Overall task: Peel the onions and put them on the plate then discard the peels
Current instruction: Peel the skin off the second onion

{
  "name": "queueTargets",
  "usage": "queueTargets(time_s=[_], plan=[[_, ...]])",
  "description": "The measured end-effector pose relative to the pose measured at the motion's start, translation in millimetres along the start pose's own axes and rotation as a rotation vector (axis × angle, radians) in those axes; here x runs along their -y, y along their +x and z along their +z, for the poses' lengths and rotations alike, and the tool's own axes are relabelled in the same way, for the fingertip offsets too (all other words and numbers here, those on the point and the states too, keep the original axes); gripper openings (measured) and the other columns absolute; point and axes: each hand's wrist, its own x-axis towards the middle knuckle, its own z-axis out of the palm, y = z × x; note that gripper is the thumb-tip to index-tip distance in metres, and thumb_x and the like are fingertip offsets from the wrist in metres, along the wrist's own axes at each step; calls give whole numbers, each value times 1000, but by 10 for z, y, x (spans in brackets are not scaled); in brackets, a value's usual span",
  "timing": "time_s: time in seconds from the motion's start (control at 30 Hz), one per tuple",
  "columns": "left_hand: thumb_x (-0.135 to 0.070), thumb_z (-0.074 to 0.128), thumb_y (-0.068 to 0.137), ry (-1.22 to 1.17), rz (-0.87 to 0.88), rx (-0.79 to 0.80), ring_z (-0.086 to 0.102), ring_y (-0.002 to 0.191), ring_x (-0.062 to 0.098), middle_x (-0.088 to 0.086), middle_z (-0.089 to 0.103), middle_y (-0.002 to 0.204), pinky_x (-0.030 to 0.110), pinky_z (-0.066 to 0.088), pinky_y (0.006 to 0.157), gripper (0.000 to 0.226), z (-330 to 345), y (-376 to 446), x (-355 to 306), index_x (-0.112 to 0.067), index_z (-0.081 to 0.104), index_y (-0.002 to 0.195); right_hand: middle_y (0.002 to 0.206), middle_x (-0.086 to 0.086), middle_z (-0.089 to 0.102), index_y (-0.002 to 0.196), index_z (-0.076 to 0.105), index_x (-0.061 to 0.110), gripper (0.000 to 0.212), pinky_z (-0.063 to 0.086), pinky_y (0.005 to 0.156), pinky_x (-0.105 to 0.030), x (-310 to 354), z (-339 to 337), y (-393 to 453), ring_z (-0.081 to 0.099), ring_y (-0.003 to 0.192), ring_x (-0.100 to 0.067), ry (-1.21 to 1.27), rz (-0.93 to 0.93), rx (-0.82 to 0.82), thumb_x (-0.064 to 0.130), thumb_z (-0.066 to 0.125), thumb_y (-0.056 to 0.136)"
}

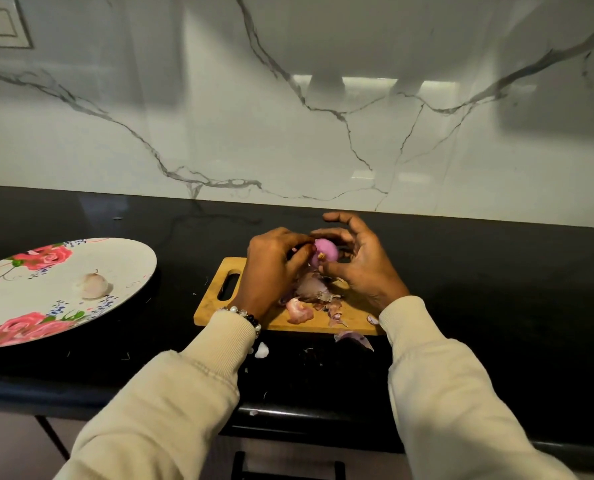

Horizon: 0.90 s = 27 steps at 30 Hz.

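Both your hands meet above the wooden cutting board (219, 299): your left hand (271, 265) pinches at the skin of the purple onion (325, 252), while your right hand (357, 268) cradles it with thumb and curled fingers, upper fingers spread loose. Under them, a heap of peels (314, 292) lies on the board, with one scrap (354, 337) on the black counter (496, 289). Off to the left, a peeled onion (93, 285) sits on the floral plate (122, 258). Behind rises a marble backsplash (288, 116).
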Motion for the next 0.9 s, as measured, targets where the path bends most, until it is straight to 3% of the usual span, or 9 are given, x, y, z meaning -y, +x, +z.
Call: queueTargets(time_s=[0.3,0.57,0.77,0.9], plan=[[-22,59,88,118,-59,20,64,72,20,7,72,86,39,53,66,21,67,-34,10,-9,74,95,115,2,70,128,51,29,73,53,90,-23,-19,37,-6,65,110,-11,-58,-27,-21,-10,78,73],[-24,64,89,137,-170,32,59,70,19,4,67,81,39,51,62,15,52,-29,-24,-10,69,89,113,2,71,128,51,27,74,53,89,-23,-1,47,-14,65,108,-9,-66,-44,-39,-12,78,71],[-18,63,86,-103,-445,0,61,69,19,0,64,72,42,53,63,9,40,7,-119,-13,64,79,114,3,71,128,52,27,74,55,96,-36,12,49,-26,66,110,-12,-40,-35,-44,-10,79,71],[-16,61,86,-350,-613,-12,62,64,18,3,67,69,45,54,62,14,64,24,-79,-12,66,74,115,0,70,129,51,23,72,57,93,-37,31,66,-27,66,111,-14,20,-29,-47,-14,77,72]])
